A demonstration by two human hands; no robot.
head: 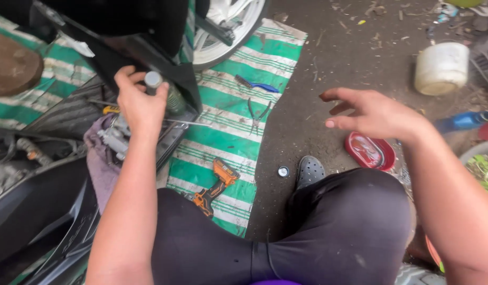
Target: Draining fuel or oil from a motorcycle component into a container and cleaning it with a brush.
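Your left hand is closed around a spray can with a grey cap, holding it upright against the scooter's black body panel, just above the purple rag and the metal engine part lying on it. Your right hand hangs in the air over the dirt ground, fingers spread loosely and holding nothing. On the green-striped mat, pliers lie near its right edge, a blue brush above them, and an orange power driver near its lower edge.
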